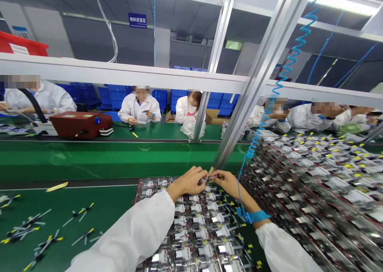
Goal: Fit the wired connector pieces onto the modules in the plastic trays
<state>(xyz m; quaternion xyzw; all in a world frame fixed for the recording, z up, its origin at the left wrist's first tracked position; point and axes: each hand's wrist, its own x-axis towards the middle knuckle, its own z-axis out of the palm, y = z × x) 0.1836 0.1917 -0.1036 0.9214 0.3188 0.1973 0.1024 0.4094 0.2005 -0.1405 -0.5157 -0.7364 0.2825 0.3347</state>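
Observation:
My left hand [189,182] and my right hand [228,182] meet over the far end of a tray of small silver components with wires [197,228]. Both hands have their fingers pinched together around a small part between them [209,175]; a yellowish tip shows there, and I cannot make out what the part is. My right wrist wears a blue strap [255,216] joined to a blue coiled cord [263,124]. Both arms are in white sleeves.
A big stack of the same wired components [317,172] fills the right. Loose black pieces with yellow tips [38,234] lie at left on the green mat. A green conveyor belt [104,160] runs across. Beyond it sit several people in white coats and a red box [79,124].

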